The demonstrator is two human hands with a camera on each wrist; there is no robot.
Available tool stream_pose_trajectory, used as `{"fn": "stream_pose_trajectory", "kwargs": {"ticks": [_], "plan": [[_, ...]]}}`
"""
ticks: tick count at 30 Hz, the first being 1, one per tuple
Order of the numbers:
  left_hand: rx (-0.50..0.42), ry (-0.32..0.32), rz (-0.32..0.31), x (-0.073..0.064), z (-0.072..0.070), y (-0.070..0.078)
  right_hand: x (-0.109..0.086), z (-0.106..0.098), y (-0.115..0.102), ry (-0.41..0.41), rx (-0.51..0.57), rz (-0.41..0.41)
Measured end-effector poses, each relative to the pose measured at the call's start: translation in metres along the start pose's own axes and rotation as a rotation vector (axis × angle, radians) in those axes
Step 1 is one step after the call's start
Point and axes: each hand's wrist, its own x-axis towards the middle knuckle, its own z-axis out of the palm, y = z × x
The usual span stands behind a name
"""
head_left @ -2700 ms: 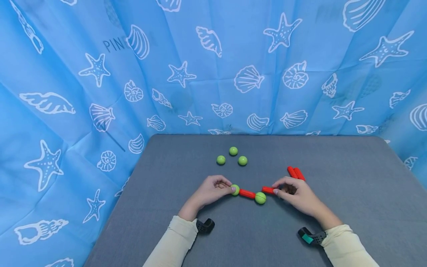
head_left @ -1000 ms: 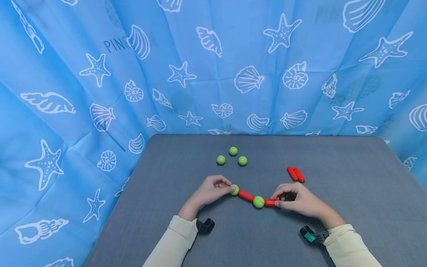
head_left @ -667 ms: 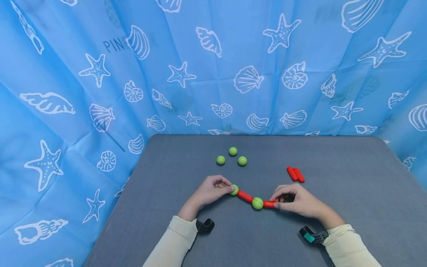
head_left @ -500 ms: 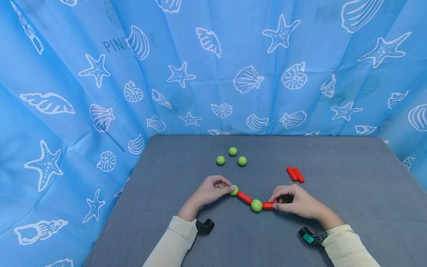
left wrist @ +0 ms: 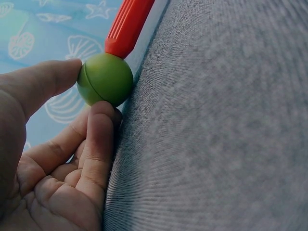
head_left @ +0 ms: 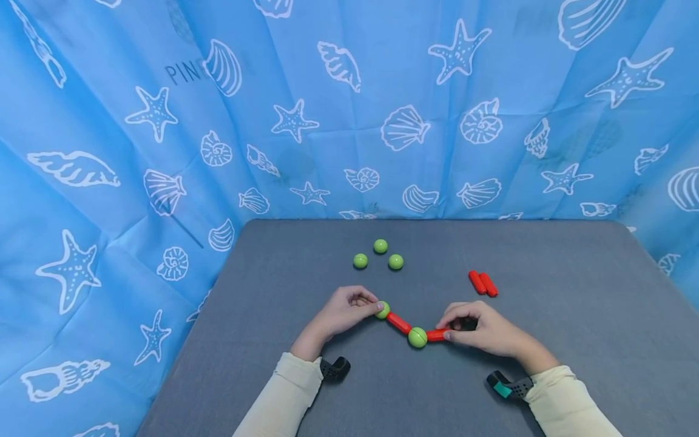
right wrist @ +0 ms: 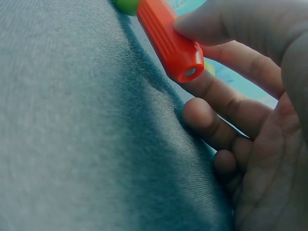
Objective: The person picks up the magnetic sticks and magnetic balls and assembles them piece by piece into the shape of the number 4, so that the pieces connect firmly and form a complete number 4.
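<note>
My left hand [head_left: 345,311] pinches a green ball [left wrist: 107,81] between thumb and fingers, low over the table. From that ball a ribbed red rod [head_left: 399,323] runs right to a second green ball [head_left: 417,337]. On the other side of the second ball, another red rod [right wrist: 168,41] meets it, pinched by the thumb and fingers of my right hand [head_left: 480,331]. Its free end, seen in the right wrist view, has a small pale metallic spot in the middle. Balls and rods form one bent line, sagging at the second ball.
Three loose green balls [head_left: 380,246] lie behind the left hand on the grey cloth-covered table [head_left: 415,400]. Two loose red rods [head_left: 483,283] lie side by side behind the right hand. A blue shell-patterned curtain [head_left: 338,121] hangs beyond the table.
Earlier, the right hand's rod was apart from the second ball; now it meets it. The right hand and second ball have since shifted left and nearer, bending the line. The left hand stays put.
</note>
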Motion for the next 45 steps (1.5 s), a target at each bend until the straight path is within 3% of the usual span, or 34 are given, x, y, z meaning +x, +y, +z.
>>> {"fn": "stream_pose_trajectory", "kwargs": {"ticks": [10,22,45], "plan": [[0.008,0.020,0.018,0.001,0.000,-0.003,0.001,0.006,-0.003,0.070,-0.028,-0.031],[-0.012,0.037,0.058,0.000,-0.003,-0.005,0.006,0.013,0.001,0.135,-0.073,0.059],[-0.037,0.029,0.024,0.003,-0.001,-0.004,0.003,0.012,-0.002,0.167,-0.074,0.028]]}}
